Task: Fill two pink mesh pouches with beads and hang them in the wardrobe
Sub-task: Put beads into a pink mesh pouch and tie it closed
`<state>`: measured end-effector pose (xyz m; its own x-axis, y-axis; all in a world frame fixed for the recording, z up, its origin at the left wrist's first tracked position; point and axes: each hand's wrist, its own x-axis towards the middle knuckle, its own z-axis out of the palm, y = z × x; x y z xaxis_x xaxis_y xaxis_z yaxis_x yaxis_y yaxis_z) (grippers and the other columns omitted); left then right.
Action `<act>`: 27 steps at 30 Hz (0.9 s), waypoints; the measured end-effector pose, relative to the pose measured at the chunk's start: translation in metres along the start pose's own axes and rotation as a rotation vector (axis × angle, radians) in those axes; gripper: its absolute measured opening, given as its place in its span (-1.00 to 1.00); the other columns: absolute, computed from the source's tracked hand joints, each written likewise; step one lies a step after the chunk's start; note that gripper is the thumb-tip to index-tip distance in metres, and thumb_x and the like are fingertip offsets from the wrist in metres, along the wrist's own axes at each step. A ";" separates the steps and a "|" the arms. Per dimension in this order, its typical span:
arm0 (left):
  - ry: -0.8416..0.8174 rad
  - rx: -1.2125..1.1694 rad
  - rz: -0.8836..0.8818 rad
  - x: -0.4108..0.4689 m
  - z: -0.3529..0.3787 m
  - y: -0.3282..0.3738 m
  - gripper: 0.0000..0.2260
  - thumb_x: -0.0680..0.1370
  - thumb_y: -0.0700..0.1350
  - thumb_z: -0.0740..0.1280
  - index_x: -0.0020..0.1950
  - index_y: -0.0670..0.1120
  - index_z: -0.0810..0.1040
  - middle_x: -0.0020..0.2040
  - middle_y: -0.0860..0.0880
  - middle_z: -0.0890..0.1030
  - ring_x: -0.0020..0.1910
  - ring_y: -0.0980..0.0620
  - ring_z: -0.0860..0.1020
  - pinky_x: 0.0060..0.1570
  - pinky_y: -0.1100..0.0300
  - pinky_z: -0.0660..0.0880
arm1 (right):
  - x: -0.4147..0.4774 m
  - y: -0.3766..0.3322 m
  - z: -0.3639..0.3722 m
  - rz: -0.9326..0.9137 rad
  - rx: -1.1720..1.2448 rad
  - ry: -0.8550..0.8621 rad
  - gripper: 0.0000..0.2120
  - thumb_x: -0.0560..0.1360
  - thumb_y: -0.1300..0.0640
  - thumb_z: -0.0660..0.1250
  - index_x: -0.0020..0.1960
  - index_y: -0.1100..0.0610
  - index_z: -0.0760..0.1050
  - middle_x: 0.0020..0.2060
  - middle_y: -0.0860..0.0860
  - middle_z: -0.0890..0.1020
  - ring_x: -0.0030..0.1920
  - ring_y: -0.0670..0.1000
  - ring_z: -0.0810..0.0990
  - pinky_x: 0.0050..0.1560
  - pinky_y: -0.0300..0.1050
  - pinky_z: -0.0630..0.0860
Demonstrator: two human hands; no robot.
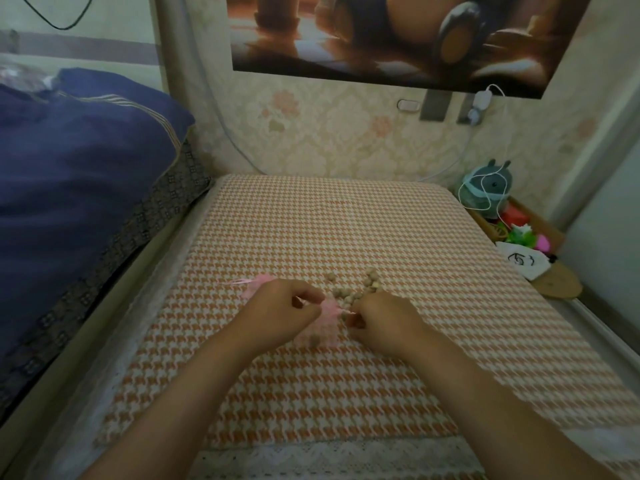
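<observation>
A pink mesh pouch [323, 323] lies on the houndstooth cloth [346, 230] between my hands, with a bead or two showing through its lower part. My left hand [280, 310] pinches the pouch's left edge by its drawstring. My right hand [381, 322] pinches the pink string at the pouch's right edge. A second pink pouch [258, 284] with a thin ribbon lies just behind my left hand, partly hidden. Several tan beads [356, 289] lie loose on the cloth right behind my right hand.
A blue pillow [79, 168] and bedding lie at the left. A box [540, 226] at the right holds a plush toy [488, 188], a white cable and colourful items. A tan slipper [557, 284] lies on the floor by the right edge.
</observation>
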<state>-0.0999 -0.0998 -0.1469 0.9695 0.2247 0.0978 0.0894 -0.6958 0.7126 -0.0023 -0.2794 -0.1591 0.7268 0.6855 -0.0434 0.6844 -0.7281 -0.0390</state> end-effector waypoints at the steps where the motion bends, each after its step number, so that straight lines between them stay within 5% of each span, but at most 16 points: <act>1: -0.001 -0.003 -0.002 0.000 -0.001 -0.001 -0.82 0.53 -0.03 0.37 0.12 0.09 0.66 0.04 0.23 0.59 -0.04 0.29 0.56 -0.02 0.31 0.54 | 0.001 0.001 0.000 0.012 0.036 -0.004 -0.76 0.55 -0.08 0.27 -0.11 0.05 0.60 -0.18 -0.02 0.63 -0.13 0.08 0.61 -0.18 -0.06 0.52; 6: -0.010 -0.032 0.001 0.002 -0.003 -0.005 -0.81 0.55 -0.02 0.35 0.14 0.09 0.65 0.04 0.19 0.63 -0.09 0.25 0.58 -0.13 0.34 0.55 | 0.004 0.009 -0.024 0.111 0.431 0.208 -0.90 0.51 -0.03 0.41 0.00 -0.10 0.67 -0.14 -0.19 0.68 -0.11 -0.19 0.61 0.01 -0.08 0.59; 11: -0.035 -0.020 0.029 0.006 -0.003 -0.002 -0.79 0.56 -0.06 0.31 0.16 0.08 0.63 0.05 0.19 0.62 -0.08 0.29 0.54 -0.16 0.44 0.42 | -0.004 -0.008 -0.042 0.010 0.726 0.379 -0.88 0.46 0.03 0.50 -0.01 -0.09 0.68 -0.16 -0.24 0.67 -0.36 -0.21 0.52 -0.20 -0.26 0.54; 16: -0.030 -0.057 0.027 0.004 0.000 0.000 -0.81 0.56 -0.13 0.29 0.09 0.06 0.64 -0.24 0.20 0.58 -0.39 0.37 0.48 -0.41 0.49 0.32 | 0.003 -0.026 -0.029 -0.140 0.509 0.301 -0.88 0.49 -0.09 0.44 0.02 -0.16 0.66 -0.13 -0.27 0.65 -0.20 -0.32 0.54 -0.21 -0.39 0.38; 19: -0.025 -0.072 0.032 0.001 0.000 -0.001 -0.80 0.55 -0.15 0.29 0.09 0.03 0.65 -0.26 0.18 0.58 -0.41 0.37 0.48 -0.42 0.49 0.32 | 0.007 -0.026 -0.027 -0.170 0.398 0.302 -0.82 0.50 -0.16 0.40 0.06 -0.17 0.66 -0.11 -0.26 0.61 -0.17 -0.26 0.52 -0.14 -0.27 0.45; 24: -0.006 -0.046 -0.011 0.002 0.000 -0.001 -0.79 0.54 -0.14 0.30 0.10 0.03 0.66 -0.09 0.11 0.66 -0.25 0.28 0.55 -0.29 0.50 0.37 | 0.004 -0.023 -0.029 -0.179 0.306 0.215 -0.82 0.55 -0.09 0.30 0.11 -0.22 0.62 0.05 -0.23 0.53 0.09 -0.17 0.54 0.11 -0.02 0.49; 27: 0.030 -0.026 -0.039 0.004 -0.001 0.002 -0.77 0.53 -0.16 0.30 0.11 0.00 0.68 0.01 0.11 0.67 -0.08 0.23 0.58 -0.13 0.44 0.42 | 0.000 -0.020 -0.028 -0.195 0.265 0.168 -0.83 0.51 -0.03 0.30 0.03 -0.21 0.61 0.03 -0.25 0.45 0.16 -0.16 0.53 0.06 -0.05 0.53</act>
<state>-0.0959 -0.0996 -0.1449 0.9581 0.2720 0.0900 0.1207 -0.6679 0.7344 -0.0139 -0.2650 -0.1299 0.5987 0.7861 0.1539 0.7881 -0.5436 -0.2888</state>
